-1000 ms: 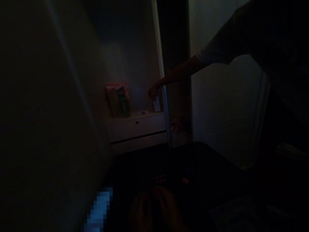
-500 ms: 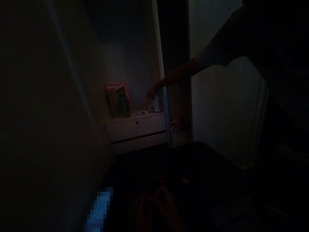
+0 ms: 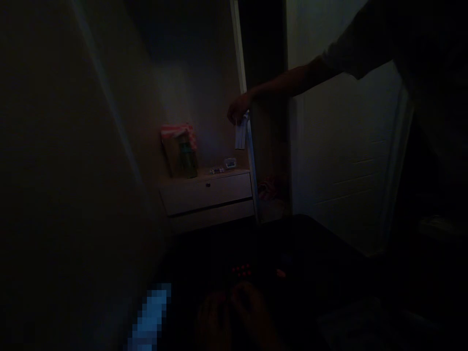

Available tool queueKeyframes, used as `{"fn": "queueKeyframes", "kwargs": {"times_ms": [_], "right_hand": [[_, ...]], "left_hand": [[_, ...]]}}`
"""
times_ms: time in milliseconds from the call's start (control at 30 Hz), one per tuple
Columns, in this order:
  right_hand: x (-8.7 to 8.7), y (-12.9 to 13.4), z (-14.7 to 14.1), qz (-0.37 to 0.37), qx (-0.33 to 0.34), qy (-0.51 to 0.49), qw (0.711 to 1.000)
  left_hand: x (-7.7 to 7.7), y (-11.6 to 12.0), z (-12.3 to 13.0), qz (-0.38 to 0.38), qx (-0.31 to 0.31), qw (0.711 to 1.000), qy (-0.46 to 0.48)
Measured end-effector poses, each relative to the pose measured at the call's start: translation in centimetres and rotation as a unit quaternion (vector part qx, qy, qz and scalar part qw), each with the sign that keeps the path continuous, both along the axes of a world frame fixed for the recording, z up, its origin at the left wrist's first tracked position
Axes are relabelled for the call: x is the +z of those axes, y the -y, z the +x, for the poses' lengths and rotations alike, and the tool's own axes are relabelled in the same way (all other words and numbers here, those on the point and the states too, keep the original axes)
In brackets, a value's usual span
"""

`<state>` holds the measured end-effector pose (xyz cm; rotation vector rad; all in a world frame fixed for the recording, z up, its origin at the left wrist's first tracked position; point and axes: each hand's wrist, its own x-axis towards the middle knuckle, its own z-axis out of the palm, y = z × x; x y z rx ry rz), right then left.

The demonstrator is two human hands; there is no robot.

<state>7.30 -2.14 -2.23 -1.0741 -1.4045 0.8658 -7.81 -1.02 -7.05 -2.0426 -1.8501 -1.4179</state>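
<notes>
Very little light falls on the dark surface (image 3: 300, 239) in front of me. Low in the view, my left hand (image 3: 214, 317) is closed, its fingers bent towards the other hand. My right hand (image 3: 252, 307) is closed beside it, with thumb and fingertips pinched together. Something small and dim red seems to be between the fingertips, too dark to make out. Just beyond my hands lie several small red round pieces (image 3: 242, 270) in two rows. A small reddish piece (image 3: 281, 273) lies apart to their right.
At right, another person's arm (image 3: 285, 85) reaches across, its hand holding whitish boxes (image 3: 240, 134) above a drawer cabinet (image 3: 226, 189). On the cabinet stand a green bottle (image 3: 188, 161), a red-and-white striped cloth (image 3: 177, 130) and a small clear box (image 3: 230, 163). A pixelated bright patch (image 3: 149, 319) is at lower left.
The other person's hand has lifted the whitish boxes off the cabinet top, uncovering the small clear box. My hands stay in place with slight finger movement; the red pieces have not moved.
</notes>
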Motion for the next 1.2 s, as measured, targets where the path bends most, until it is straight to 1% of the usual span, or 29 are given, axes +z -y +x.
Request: {"fn": "queueKeyframes", "kwargs": {"times_ms": [100,200,533,633,733,867,967,1067,1200], "right_hand": [[-1.1,-0.4,-0.2,0.010,-0.013,-0.019,1.000],[-1.5,-0.6,-0.2,0.005,-0.011,-0.024,1.000],[-1.1,-0.5,-0.1,-0.006,-0.010,-0.010,1.000],[-0.6,-0.4,-0.1,-0.012,-0.024,-0.004,1.000],[-0.2,-0.2,-0.1,-0.022,-0.006,-0.005,1.000],[0.0,-0.1,0.1,-0.015,-0.008,-0.004,1.000],[0.0,0.0,0.3,0.006,-0.001,-0.002,1.000],[-0.3,0.0,0.5,0.028,-0.012,-0.004,1.000],[-0.9,0.0,0.5,0.028,-0.020,-0.009,0.999]], "left_hand": [[0.1,0.0,0.2,0.005,0.003,1.000,-0.002],[0.4,0.2,0.3,0.011,0.006,1.000,-0.001],[0.6,0.2,0.2,-0.019,-0.005,1.000,0.007],[0.5,0.2,0.1,-0.019,-0.005,1.000,0.005],[0.3,0.2,0.0,-0.017,-0.005,1.000,0.000],[0.4,0.4,0.0,-0.012,-0.017,1.000,-0.005],[0.8,0.7,0.3,-0.004,-0.012,1.000,-0.007],[1.1,1.0,0.8,-0.003,0.000,1.000,-0.006],[1.3,1.3,1.1,-0.012,0.000,1.000,-0.003]]}}
